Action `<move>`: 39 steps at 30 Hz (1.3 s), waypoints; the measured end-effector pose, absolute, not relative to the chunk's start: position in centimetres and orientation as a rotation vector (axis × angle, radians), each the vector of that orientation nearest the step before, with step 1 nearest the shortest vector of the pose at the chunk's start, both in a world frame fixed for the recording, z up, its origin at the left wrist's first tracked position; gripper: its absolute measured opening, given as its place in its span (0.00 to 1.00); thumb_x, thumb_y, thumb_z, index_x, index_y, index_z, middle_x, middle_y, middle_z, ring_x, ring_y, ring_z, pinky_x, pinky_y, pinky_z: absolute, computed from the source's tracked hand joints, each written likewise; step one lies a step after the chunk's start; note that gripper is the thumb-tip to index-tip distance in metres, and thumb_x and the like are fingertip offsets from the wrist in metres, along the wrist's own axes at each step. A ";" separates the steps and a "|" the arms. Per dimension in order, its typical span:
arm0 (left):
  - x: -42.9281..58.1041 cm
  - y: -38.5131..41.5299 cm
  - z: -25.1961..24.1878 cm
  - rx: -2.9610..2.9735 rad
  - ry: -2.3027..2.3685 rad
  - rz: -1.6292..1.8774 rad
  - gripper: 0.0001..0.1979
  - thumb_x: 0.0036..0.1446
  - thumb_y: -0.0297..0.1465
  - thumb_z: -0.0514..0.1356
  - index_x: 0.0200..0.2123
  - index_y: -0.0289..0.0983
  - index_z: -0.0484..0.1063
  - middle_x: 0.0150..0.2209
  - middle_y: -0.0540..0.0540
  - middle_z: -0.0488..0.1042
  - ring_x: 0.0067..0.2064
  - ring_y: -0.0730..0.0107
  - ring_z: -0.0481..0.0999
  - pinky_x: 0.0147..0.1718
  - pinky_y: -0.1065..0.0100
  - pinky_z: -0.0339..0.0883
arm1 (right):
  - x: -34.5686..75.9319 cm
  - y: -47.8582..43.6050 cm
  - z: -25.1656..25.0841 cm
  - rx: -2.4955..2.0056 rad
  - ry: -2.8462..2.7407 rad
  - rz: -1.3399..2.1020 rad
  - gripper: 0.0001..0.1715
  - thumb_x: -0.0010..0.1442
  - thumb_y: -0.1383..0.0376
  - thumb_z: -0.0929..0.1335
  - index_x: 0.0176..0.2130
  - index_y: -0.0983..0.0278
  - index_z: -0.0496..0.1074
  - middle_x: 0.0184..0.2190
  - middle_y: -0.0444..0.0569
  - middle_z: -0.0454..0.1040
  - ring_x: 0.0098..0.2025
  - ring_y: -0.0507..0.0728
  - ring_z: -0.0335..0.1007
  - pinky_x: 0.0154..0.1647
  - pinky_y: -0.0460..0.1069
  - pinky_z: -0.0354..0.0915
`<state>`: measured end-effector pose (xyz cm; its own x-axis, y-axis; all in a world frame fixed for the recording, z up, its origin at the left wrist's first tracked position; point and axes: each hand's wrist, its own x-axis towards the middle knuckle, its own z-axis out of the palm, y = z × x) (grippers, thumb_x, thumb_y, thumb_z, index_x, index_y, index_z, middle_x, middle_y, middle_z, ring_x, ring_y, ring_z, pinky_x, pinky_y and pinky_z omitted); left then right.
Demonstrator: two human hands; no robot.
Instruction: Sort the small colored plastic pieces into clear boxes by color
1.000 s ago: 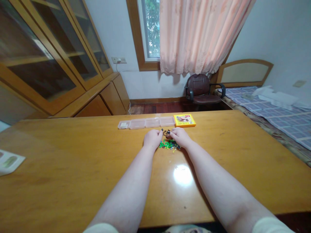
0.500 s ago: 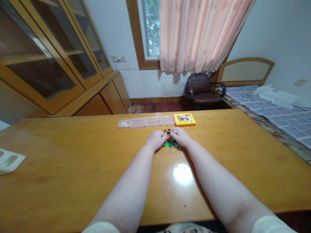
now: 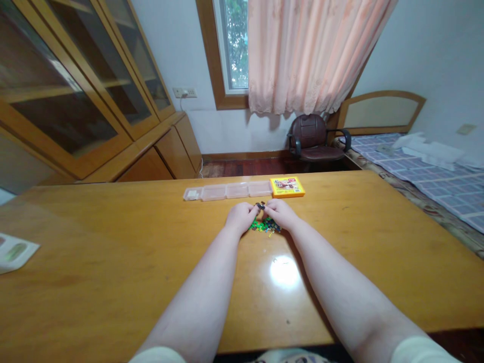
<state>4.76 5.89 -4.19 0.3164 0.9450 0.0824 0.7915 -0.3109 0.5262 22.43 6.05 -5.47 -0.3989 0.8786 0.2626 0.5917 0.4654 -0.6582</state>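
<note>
Left hand [image 3: 238, 218] and right hand [image 3: 282, 213] pinched 1 dark piece [image 3: 260, 205] between them, just above the green pile [image 3: 263, 225] on the table [image 3: 113, 242]; likely a sorting step, next move needed a steady grip.

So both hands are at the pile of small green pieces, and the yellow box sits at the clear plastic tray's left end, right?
No: the head view shows the flat yellow box at the right end of the clear plastic tray. The left hand and right hand are at the pile of small green pieces.
</note>
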 end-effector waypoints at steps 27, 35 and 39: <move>5.0 5.3 -3.8 2.296 1.200 0.513 0.19 0.56 0.39 0.52 0.23 0.35 0.76 0.25 0.47 0.73 0.29 0.71 0.68 0.30 0.70 0.58 | 22.7 6.1 -5.4 -1.385 -1.978 0.559 0.31 0.64 0.58 0.57 0.16 0.65 0.69 0.17 0.47 0.69 0.24 0.51 0.64 0.30 0.46 0.56; 5.2 5.3 -3.8 2.308 1.274 0.480 0.19 0.55 0.39 0.52 0.21 0.35 0.74 0.23 0.48 0.72 0.26 0.71 0.67 0.27 0.70 0.55 | 22.6 5.7 -5.0 -1.361 -2.034 0.658 0.29 0.63 0.58 0.59 0.17 0.65 0.71 0.17 0.47 0.70 0.22 0.51 0.63 0.28 0.46 0.56; 5.0 5.4 -3.8 2.303 1.273 0.516 0.19 0.56 0.38 0.51 0.22 0.35 0.75 0.24 0.47 0.73 0.27 0.71 0.68 0.28 0.70 0.56 | 22.7 5.9 -5.1 -1.389 -1.980 0.606 0.29 0.63 0.57 0.58 0.19 0.66 0.73 0.18 0.48 0.71 0.23 0.51 0.64 0.28 0.46 0.56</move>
